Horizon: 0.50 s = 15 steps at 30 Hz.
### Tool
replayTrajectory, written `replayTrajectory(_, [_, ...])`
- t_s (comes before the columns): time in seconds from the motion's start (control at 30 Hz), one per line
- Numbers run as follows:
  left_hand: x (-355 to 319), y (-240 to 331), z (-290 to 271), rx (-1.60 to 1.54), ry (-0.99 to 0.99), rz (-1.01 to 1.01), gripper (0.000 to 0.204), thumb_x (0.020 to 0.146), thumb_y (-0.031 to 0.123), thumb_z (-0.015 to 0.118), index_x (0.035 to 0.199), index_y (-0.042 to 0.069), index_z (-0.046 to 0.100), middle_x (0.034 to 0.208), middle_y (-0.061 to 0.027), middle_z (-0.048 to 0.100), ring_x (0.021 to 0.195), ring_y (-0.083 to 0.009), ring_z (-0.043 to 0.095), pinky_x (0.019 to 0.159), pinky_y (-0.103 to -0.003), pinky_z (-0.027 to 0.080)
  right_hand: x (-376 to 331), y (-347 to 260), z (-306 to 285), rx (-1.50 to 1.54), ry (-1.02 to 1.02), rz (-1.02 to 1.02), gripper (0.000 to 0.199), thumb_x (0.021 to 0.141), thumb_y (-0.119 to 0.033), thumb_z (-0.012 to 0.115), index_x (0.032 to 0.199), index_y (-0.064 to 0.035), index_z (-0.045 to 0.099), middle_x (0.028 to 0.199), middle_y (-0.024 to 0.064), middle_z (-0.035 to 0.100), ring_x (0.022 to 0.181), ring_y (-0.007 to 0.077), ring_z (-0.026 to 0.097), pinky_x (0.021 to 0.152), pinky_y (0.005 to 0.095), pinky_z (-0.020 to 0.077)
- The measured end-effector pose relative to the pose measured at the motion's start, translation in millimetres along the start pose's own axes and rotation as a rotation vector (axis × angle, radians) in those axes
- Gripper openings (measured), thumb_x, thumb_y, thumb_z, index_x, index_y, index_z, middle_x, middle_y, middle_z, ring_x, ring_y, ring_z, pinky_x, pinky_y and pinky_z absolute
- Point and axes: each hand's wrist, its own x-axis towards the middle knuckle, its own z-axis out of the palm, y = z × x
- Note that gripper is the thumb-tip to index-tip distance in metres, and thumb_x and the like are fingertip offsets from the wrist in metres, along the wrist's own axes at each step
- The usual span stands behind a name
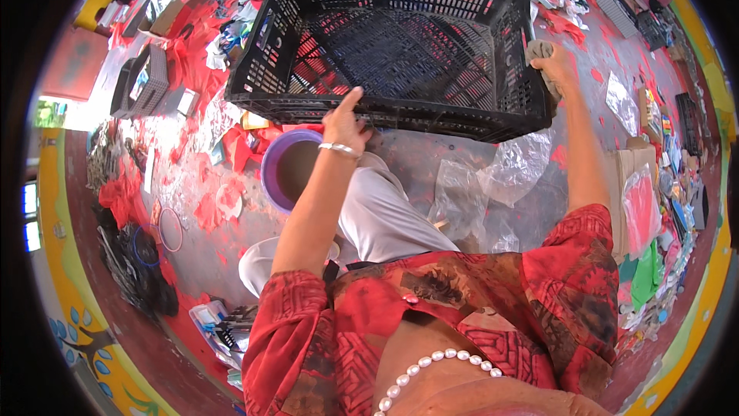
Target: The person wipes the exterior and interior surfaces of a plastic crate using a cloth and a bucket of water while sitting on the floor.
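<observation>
A large black plastic crate (400, 112) with slatted sides is held up in front of me, its open top tilted toward me and nothing inside. My left hand (346, 127) grips the middle of its near rim, one finger lying over the edge and the others partly hidden beneath. At the crate's right side, my right hand (560, 70) is closed on a greyish-brown rag (540, 50), pressed against the outer wall near the corner. Below the crate, by my left forearm, stands a purple bucket (269, 173) holding murky brownish liquid.
Clear plastic bags (512, 170) lie on the red-stained floor just past my knees. Grey baskets (146, 81) stand at the left, near a black plastic bag (135, 262). Along the right wall are cardboard (625, 173), a pink packet (640, 212) and assorted clutter.
</observation>
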Motion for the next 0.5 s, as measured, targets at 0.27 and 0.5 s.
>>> replayTrajectory(0.27, [34.5, 89.8, -87.7, -0.015, 0.100, 0.581, 0.104, 0.052, 0.023, 0.084, 0.133, 0.003, 0.022, 0.129, -0.0129, 0.036, 0.120, -0.0288, 0.034, 0.102, -0.040, 0.027, 11.7, -122.9, -30.0, 0.608, 0.074, -0.214, 0.030, 0.067, -0.014, 0.075, 0.092, -0.0023, 0.065, 0.086, 0.0079, 0.065, 0.073, 0.0119, 0.061, 0.065, 0.0262, 0.0486])
replayTrajectory(0.5, [121.0, 135.5, -160.3, 0.221, 0.265, 1.223, 0.117, 0.050, 0.026, 0.085, 0.133, -0.009, 0.011, 0.124, -0.0192, 0.035, 0.117, -0.0283, 0.036, 0.103, -0.038, 0.026, 82.8, -244.6, 178.6, 0.945, -0.208, -0.014, 0.029, 0.072, -0.015, 0.074, 0.096, -0.0042, 0.063, 0.094, 0.0055, 0.064, 0.081, 0.0148, 0.061, 0.075, 0.0300, 0.0503])
